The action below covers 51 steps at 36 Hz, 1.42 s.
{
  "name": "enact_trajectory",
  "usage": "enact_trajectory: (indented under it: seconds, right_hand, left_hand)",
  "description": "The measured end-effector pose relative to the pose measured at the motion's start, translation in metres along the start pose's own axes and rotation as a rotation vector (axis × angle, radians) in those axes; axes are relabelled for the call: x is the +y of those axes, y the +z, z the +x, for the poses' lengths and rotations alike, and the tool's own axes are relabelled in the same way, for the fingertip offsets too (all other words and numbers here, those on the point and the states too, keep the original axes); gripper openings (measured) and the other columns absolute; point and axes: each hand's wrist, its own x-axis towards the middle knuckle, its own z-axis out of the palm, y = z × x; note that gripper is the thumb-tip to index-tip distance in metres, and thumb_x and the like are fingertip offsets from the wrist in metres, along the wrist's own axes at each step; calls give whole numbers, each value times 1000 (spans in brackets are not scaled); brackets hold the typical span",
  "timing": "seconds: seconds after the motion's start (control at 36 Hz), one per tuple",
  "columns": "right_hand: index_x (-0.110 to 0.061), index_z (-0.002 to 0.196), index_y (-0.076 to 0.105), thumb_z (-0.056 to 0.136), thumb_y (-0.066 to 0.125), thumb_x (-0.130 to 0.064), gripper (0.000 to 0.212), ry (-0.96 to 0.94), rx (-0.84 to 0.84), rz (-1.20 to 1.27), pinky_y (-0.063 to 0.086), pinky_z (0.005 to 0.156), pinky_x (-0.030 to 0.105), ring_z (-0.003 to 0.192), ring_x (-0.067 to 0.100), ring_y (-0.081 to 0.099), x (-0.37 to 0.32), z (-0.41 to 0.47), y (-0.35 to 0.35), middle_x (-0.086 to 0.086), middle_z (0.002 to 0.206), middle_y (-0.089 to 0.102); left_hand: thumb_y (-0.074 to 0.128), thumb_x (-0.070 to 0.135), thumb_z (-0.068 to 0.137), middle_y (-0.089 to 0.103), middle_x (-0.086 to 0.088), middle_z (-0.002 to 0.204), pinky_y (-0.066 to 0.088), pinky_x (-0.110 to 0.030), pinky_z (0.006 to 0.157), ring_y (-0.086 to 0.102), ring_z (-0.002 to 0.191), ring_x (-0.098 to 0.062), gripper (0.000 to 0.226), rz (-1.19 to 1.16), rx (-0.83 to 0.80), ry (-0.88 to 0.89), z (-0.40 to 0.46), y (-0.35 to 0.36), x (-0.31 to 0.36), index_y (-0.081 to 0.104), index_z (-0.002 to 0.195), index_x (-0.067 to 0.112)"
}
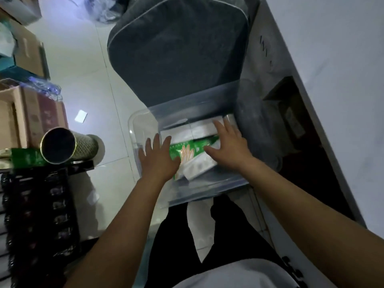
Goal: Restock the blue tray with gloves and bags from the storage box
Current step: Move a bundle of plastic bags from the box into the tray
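The storage box (145,129), clear plastic, sits on the floor at twelve o'clock from the person's knees. Both the left hand (159,161) and right hand (227,146) lie flat and unclenched on the green glove packet (187,151), grasping nothing. This looks like the picking step; next, fingers must close around a packet and lift; the blue tray is out of view.

One head-worn wide view looks steeply down, close over the clear box (145,129) at centre frame; dim, edges perhaps warped.
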Motion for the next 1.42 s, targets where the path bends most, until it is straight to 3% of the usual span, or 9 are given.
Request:
enact_trajectory:
  seconds: [0.31,0.47,0.58,0.72,0.94,1.08,1.19,1.36,1.42]
  right_hand:
    - [-23,156,7,89,59,-39,85,163,-301,-382,6,117,60,149,36,-4,103,83,107,12,164,-3]
    - [-31,154,10,83,67,-28,92,130,-280,-438,0,117,55,150,30,-8,120,127,136,5,165,-6]
    - [-32,152,18,89,57,-28,75,61,-283,-580,1,116,59,151,29,-7,117,152,149,6,164,6]
    - [-24,147,31,88,55,-24,63,35,-224,-778,5,114,66,147,34,14,114,162,156,10,153,33]
    - [-20,131,54,81,60,-16,50,-4,-202,-869,6,115,65,143,38,20,108,167,150,17,147,38]
    - [-23,135,51,79,62,-15,58,121,-95,-504,8,118,57,146,29,16,106,149,133,11,154,30]
    - [-15,143,46,80,70,-20,68,263,140,83,32,113,40,136,30,39,91,120,108,13,147,44]
    - [-8,134,51,79,77,-12,61,704,367,1035,52,86,22,100,16,62,57,63,78,8,126,62]
    - [-8,136,50,80,76,-20,64,849,253,1268,51,82,35,106,23,58,52,45,77,11,127,60]
  left_hand:
    - [53,40,89,17,-9,162,9,-54,119,14,148,-33,79,181,-382,138,100,143,-3,13,155,26]
    - [59,38,87,30,-14,152,25,-47,112,33,137,-36,80,160,-365,154,128,180,5,18,154,22]
    - [61,35,88,44,-14,137,37,-44,100,44,125,-34,71,142,-307,181,136,190,11,29,148,16]
    - [62,20,88,46,-15,130,39,-43,97,47,120,-34,51,68,-306,124,134,196,14,46,136,13]
    - [54,8,90,64,-16,113,41,-35,71,62,101,-36,34,-133,-387,108,135,197,11,51,123,11]
    - [54,8,85,65,-13,109,43,-33,70,61,97,-34,25,-145,-448,152,139,174,4,55,109,14]
    - [63,12,82,65,-7,115,49,-33,78,60,98,-29,24,-221,-531,210,139,140,-3,61,105,19]
    - [71,3,80,69,-3,81,41,-19,49,56,65,-18,19,-665,-650,38,114,85,-15,64,86,20]
    - [72,0,81,69,2,68,39,-17,45,54,56,-13,21,-835,-664,-34,98,70,-21,63,84,18]
